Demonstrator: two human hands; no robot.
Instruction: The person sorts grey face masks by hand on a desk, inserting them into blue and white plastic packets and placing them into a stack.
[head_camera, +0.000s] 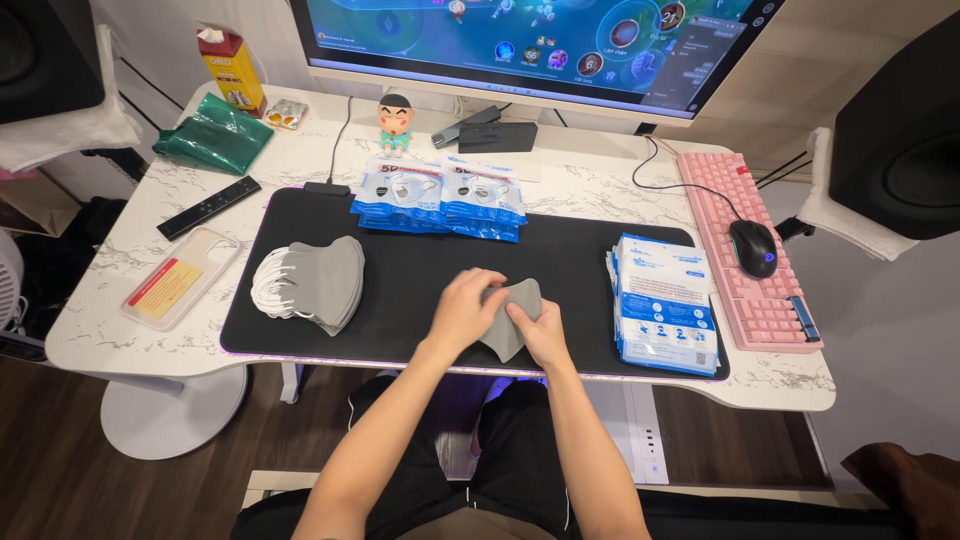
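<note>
A grey face mask (516, 305) lies folded on the black desk mat (420, 270) near the front edge. My left hand (464, 310) presses on its left side, and my right hand (541, 333) grips its lower right part. Left of my hands, a stack of grey masks (318, 282) with white ear loops rests on the mat. At the right end of the mat sits a pile of blue-and-white mask packets (664, 303). More blue packets (440, 197) lie at the mat's far edge.
A monitor (520, 45) stands at the back with a small figurine (397, 122) before it. A pink keyboard (748, 250) and a black mouse (754, 247) lie at right. At left are a remote (209, 207), a phone case (181, 277), a green pouch (213, 132) and a yellow carton (232, 68).
</note>
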